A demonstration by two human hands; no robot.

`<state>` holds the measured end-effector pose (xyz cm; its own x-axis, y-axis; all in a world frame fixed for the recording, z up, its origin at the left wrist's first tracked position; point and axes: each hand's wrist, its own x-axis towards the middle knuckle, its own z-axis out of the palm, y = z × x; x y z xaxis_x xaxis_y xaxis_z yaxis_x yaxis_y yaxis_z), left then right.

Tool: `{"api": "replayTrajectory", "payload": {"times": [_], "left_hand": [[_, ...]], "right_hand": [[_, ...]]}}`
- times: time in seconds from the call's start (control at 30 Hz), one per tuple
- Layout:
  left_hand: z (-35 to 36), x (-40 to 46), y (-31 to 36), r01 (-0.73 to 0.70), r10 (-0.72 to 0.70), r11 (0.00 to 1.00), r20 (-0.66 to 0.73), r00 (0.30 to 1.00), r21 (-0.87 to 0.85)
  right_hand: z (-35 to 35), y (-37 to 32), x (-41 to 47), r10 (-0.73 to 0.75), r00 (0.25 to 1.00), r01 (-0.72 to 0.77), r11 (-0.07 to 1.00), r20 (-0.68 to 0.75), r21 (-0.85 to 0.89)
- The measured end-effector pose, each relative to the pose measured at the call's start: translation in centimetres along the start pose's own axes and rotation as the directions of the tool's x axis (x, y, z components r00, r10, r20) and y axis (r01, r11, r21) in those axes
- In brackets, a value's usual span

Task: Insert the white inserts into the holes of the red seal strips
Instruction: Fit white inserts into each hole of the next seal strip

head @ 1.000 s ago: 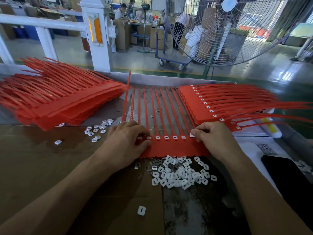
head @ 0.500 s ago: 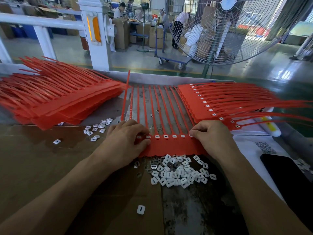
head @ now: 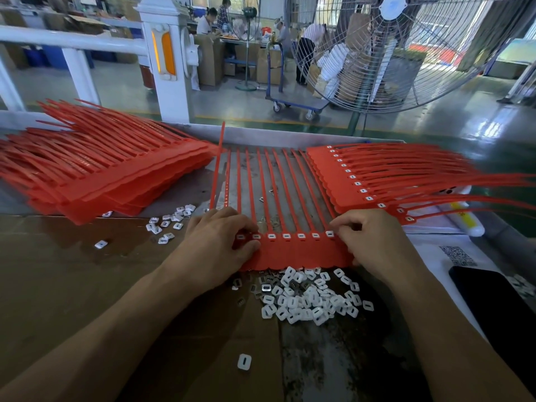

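Observation:
A red sheet of joined seal strips point(head: 293, 252) lies flat in front of me, its tails running away across the table. A row of white inserts point(head: 286, 235) sits in its holes. My left hand point(head: 216, 246) rests on the sheet's left end, thumb and curled fingers pinching it by the leftmost inserts. My right hand point(head: 368, 242) covers the right end, its curled fingertips pressing at the rightmost insert point(head: 329, 233). A pile of loose white inserts point(head: 307, 297) lies just below the sheet.
A thick stack of red strips point(head: 101, 172) lies at left, a stack with inserts fitted point(head: 362, 181) at right. Loose inserts point(head: 169, 220) lie scattered at left, one insert point(head: 244, 361) near me. A black phone point(head: 499, 303) lies at right. A large fan point(head: 406, 47) stands beyond.
Both hands stay at the ends of the sheet. The right fingertips have shifted slightly at the rightmost insert; the sheet itself has not moved.

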<state>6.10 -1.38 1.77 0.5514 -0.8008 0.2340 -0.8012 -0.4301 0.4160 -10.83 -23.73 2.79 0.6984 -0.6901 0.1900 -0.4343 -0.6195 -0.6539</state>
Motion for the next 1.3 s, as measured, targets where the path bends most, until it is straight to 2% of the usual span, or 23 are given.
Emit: {"api": "replayTrajectory", "payload": {"times": [0.1,0.17,0.3,0.5,0.57,0.63,0.73,0.8,0.9,1.0,1.17,1.3], "left_hand": [[0.1,0.0,0.0,0.001,-0.001,1.0,-0.001,1.0,0.0],[0.1,0.0,0.0,0.002,-0.002,1.0,-0.001,1.0,0.0],[0.1,-0.1,0.0,0.007,-0.007,1.0,0.005,1.0,-0.004],[-0.1,-0.1,0.1,0.015,-0.015,1.0,0.012,1.0,-0.011],[-0.1,-0.1,0.3,0.022,-0.022,1.0,0.001,1.0,-0.021],[-0.2,-0.2,0.4,0.027,-0.027,0.999,-0.004,1.0,-0.022],[-0.3,-0.3,0.5,0.025,-0.025,0.999,0.0,1.0,-0.022],[-0.3,-0.2,0.4,0.026,-0.026,0.999,0.002,1.0,-0.024],[-0.3,-0.2,0.4,0.029,-0.029,0.999,0.006,1.0,-0.025],[-0.3,-0.2,0.4,0.028,-0.027,0.999,0.009,1.0,-0.024],[-0.3,-0.2,0.3,0.021,-0.021,0.999,0.017,1.0,-0.025],[-0.2,-0.1,0.3,0.024,-0.023,0.999,0.014,1.0,-0.03]], "right_hand": [[-0.2,-0.1,-0.1,-0.016,0.998,0.019,0.998,0.054,-0.059],[-0.2,-0.2,-0.1,-0.086,0.994,0.097,0.98,0.071,-0.175],[-0.1,-0.9,-0.6,-0.222,0.965,0.26,0.873,0.138,-0.413],[-0.3,-2.1,-0.4,-0.191,0.954,0.295,0.731,0.23,-0.616],[0.0,-2.4,-0.3,-0.169,0.961,0.271,0.728,0.218,-0.629],[0.0,-2.1,-0.3,-0.144,0.974,0.217,0.817,0.176,-0.534],[-0.6,-1.1,-0.4,-0.083,0.993,0.104,0.953,0.086,-0.284],[-0.7,-0.6,-0.4,-0.08,0.996,0.085,0.977,0.032,-0.197],[-0.7,-0.7,-0.4,-0.148,0.989,0.147,0.987,-0.018,-0.058],[-0.7,-1.2,-0.8,-0.259,0.963,0.257,0.966,0.072,0.041],[-0.3,-2.7,-1.6,-0.367,0.856,0.346,0.93,0.364,0.126],[0.2,-3.3,-2.0,-0.397,0.793,0.385,0.914,0.463,0.126]]}}
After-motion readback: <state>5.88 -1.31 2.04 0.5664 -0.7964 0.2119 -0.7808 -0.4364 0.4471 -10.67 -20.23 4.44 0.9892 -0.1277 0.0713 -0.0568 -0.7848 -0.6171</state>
